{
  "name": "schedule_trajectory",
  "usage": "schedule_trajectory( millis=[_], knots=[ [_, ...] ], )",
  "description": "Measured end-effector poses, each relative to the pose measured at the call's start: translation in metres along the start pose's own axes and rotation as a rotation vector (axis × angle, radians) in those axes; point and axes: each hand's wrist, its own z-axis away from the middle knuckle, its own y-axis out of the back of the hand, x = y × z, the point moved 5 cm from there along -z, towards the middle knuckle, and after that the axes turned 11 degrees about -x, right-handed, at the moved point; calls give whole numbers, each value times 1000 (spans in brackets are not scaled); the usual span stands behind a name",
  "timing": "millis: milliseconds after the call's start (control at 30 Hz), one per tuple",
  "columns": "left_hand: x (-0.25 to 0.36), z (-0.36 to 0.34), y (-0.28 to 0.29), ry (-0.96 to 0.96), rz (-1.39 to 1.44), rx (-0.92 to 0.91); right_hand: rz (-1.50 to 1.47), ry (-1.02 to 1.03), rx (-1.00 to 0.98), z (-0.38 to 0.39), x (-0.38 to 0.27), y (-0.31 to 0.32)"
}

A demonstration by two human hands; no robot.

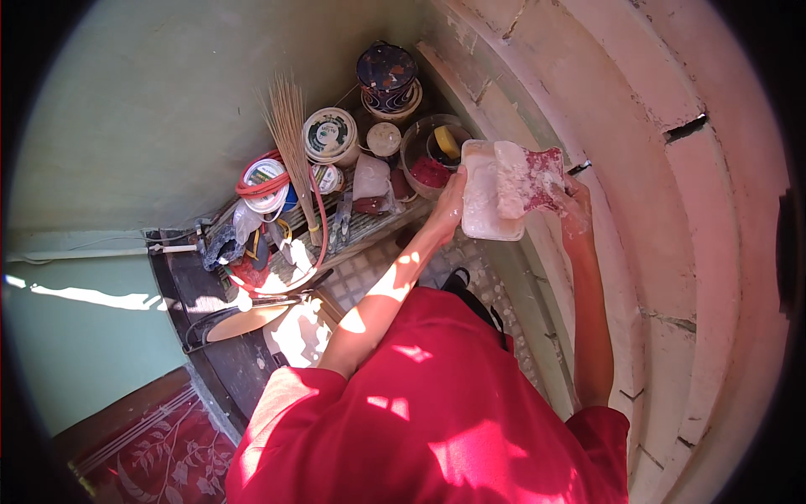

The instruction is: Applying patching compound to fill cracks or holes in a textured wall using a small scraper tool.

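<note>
My left hand (446, 212) grips the near-left side of a shallow white rectangular tray (487, 225), held up in front of me. White paste coats the inside of the tray. Over its right part lies a flat red spreader (546, 168), heavily smeared with the same thick white paste. My right hand (576, 214) is closed around the spreader's right end, with paste on the fingers. The spreader's far edge is covered by the paste, so its exact outline is hidden.
A curved pink panelled wall (663, 218) with cracks and gaps rises at my right. Ahead, a slatted bench (336, 225) carries a lidded white bucket (331, 134), a stick broom (294, 139), a red hose (320, 218) and tools. Behind stands a dark paint-stained bucket (388, 80).
</note>
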Motion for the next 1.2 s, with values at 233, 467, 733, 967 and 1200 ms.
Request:
schedule_trajectory(
  millis=[233,467,733,967,1200],
  knots=[
    [-1,-6,1,-14,56,-47,-54,-58,-141,0,-19,3],
    [5,-4,-5,-10,67,-45,85,10,-84,-5,-23,-4],
    [11,-4,-5,-41,131,-72,446,32,-67,-9,-37,-11],
    [20,-5,1,-35,117,-80,25,41,-128,-19,-54,4],
    [19,-1,11,-27,144,-30,79,191,-42,-49,-102,-4]
  ],
)
